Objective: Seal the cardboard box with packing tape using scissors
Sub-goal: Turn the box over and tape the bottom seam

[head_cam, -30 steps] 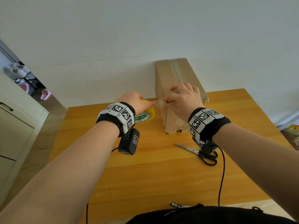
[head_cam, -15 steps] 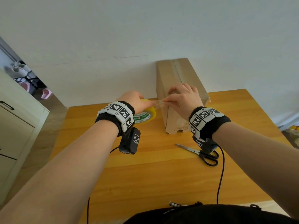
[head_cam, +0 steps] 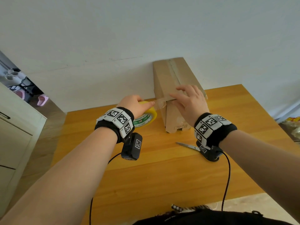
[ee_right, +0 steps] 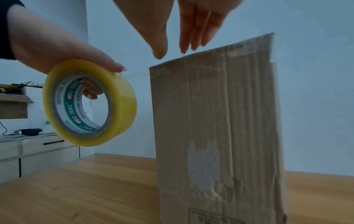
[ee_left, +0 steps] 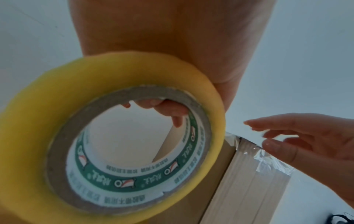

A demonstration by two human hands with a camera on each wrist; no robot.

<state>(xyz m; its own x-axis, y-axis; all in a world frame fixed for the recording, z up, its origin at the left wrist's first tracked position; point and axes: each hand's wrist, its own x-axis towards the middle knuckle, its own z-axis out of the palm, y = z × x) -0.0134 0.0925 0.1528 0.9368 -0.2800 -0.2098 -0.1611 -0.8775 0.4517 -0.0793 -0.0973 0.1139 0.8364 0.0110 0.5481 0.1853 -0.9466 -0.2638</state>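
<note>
A tall cardboard box (head_cam: pixel 168 75) stands at the back of the wooden table (head_cam: pixel 162 176), against the wall. My left hand (head_cam: pixel 134 104) grips a yellow tape roll (head_cam: pixel 146 117), fingers through its core (ee_left: pixel 162 107) and thumb on the outer face. A clear tape strip (head_cam: pixel 159 102) runs from the roll to the box's near top edge. My right hand (head_cam: pixel 190 101) lies flat with straight fingers on that edge, its thumb touching the stuck tape (ee_left: pixel 268 159). Scissors (head_cam: pixel 188 146) lie on the table in front of the box, handles hidden behind my right wrist.
A white cabinet (head_cam: pixel 14 135) stands left of the table, with shoes (head_cam: pixel 42 99) on the floor beyond it. Black cables (head_cam: pixel 227 176) hang from both wrists over the table's front. The wall is close behind the box.
My right hand stopped pinching the tape end at the box's front corner and now lies flat on the top edge. The left hand with the roll stayed put.
</note>
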